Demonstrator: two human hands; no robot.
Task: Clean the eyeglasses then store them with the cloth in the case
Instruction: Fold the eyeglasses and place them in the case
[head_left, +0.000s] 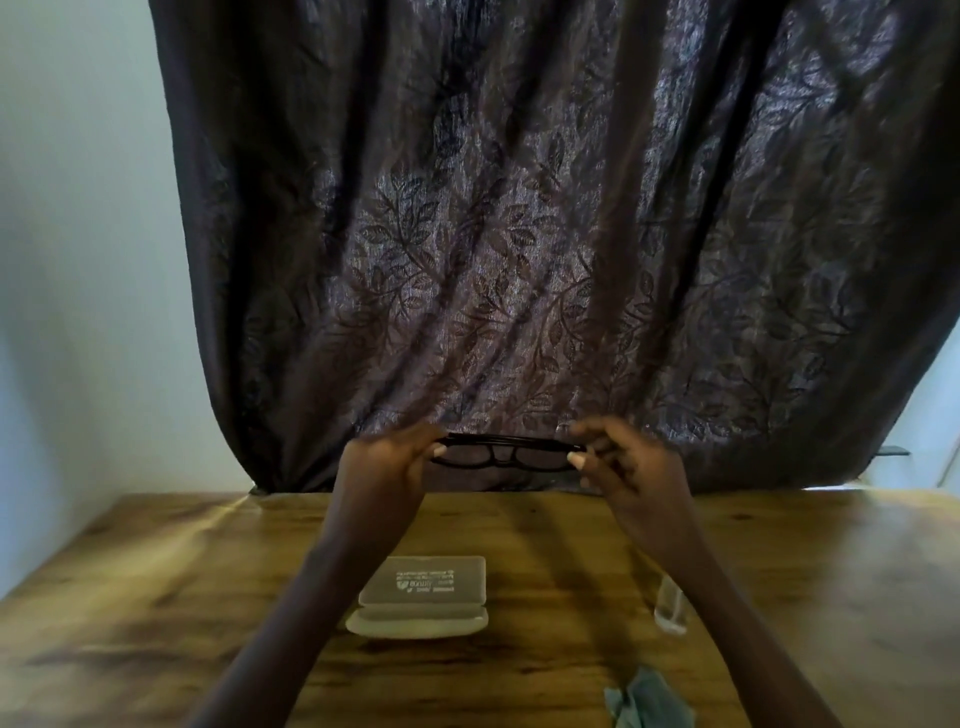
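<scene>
Black-framed eyeglasses (506, 453) are held up in the air above the far side of the table, with both temples folded behind the lenses. My left hand (387, 462) grips their left end and my right hand (621, 460) pinches their right end. Below them, on the wooden table (156, 597), a pale grey glasses case (423, 597) lies open with its printed lid tipped back. A crumpled grey-blue cloth (649, 701) lies on the table at the near right, apart from the case.
A small clear bottle (670, 605) lies on the table to the right of the case. A dark leaf-patterned curtain (519, 234) hangs behind the table. A pale wall (78, 260) stands to the left.
</scene>
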